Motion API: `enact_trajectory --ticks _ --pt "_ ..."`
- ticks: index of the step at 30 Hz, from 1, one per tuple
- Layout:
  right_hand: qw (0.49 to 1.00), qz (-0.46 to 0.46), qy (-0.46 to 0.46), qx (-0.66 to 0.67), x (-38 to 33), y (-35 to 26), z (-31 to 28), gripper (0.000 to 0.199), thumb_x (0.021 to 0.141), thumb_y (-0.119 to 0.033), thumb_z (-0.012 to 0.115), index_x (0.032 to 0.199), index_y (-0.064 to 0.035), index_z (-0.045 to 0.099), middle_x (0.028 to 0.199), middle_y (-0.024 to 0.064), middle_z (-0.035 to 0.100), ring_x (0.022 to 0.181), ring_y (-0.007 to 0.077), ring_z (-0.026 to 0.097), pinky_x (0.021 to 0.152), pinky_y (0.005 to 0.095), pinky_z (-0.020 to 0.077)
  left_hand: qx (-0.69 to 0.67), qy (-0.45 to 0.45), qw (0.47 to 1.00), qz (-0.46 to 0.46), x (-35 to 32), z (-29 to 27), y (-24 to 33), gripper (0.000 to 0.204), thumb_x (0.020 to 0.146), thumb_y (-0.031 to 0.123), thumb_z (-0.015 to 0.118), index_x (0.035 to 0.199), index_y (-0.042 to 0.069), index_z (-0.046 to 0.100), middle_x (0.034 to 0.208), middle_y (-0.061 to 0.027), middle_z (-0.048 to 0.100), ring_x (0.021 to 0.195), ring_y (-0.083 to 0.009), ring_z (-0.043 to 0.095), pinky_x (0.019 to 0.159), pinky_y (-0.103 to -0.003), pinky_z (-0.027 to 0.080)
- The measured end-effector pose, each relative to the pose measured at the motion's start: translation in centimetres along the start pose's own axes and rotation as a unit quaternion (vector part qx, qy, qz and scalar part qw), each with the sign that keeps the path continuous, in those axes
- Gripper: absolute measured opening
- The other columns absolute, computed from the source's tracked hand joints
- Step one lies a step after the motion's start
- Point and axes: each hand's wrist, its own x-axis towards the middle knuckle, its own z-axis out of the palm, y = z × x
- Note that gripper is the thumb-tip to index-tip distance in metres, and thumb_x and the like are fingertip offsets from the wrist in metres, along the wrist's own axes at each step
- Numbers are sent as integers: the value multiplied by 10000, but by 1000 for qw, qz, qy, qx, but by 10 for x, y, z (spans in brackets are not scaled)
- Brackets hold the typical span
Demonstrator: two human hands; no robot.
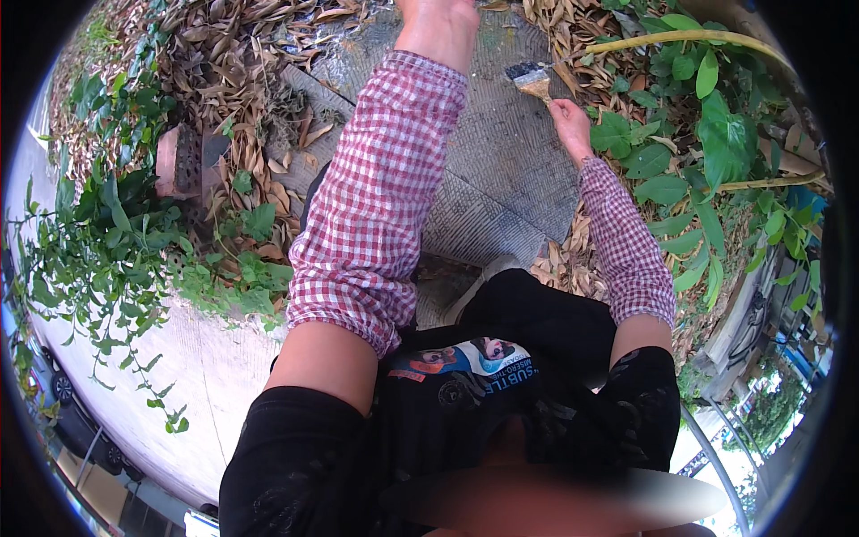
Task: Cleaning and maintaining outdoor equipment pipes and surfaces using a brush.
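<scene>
gripping a brush (535,84) by the narrow end of its tan handle, with the fingers of the right hand (569,125) closed together on it. pointing the dark bristles up and to the left, over the upper right part of a grey, grooved slab (501,152). cannot tell from this angle whether touching the slab or held just above it. reaching the left hand (443,11) forward past the top edge, well apart from the brush, with only the wrist and the base of the palm in view. cannot tell whether spread or curled at the fingers, nor whether holding anything.

wearing red-and-white checked sleeves (376,188) on both forearms, plus a black shirt (429,421) with a colourful print, and black trousers (546,309). surrounded at upper left by dry brown leaves (206,45), and farther left by a reddish brick (177,163) and trailing plants (107,233). bordered on the right by broad green foliage (729,139), with a yellow stem (689,36) near the brush. flanked at lower left by pale pavement (215,376) and, near the rim, a dark car (85,430).
</scene>
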Motion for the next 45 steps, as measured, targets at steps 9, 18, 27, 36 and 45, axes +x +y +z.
enact_trajectory --ticks 9,18,27,36,45 --pt "999 42 -7 13 -6 -25 -20 445 786 -448 514 799 -6 560 657 73 551 609 172 515 579 296 393 -1 -28 1000 -7 4 -5 3 135 801 190 429 831 59 433 696 -39 496 574 -138 504 489 -235 426" --pt "940 227 -98 234 -21 -34 -38 349 800 -392 533 842 -46 524 493 -48 352 345 40 283 305 197 227 -25 -4 1000 -17 0 1 -1 112 806 178 426 824 68 440 684 -39 493 539 -130 480 465 -228 410" --pt "773 288 -227 517 -12 -20 -44 201 808 -221 531 881 -33 522 549 -29 430 419 52 369 396 201 343 -19 -18 1000 -7 2 0 -4 117 816 185 414 853 81 454 710 -39 495 563 -127 480 484 -220 408" --pt "795 301 -173 498 -14 -32 -39 263 802 -230 535 954 -16 545 626 3 492 493 76 437 450 204 397 -30 -36 999 -6 4 -2 -4 87 809 165 418 807 82 444 651 -28 466 516 -117 442 460 -212 376" --pt "827 258 -104 489 -9 -51 -51 376 770 -347 592 904 3 566 580 -29 452 425 48 361 377 187 283 -53 -57 997 -11 3 4 0 100 803 151 414 720 99 394 542 2 391 444 -100 379 398 -191 313"
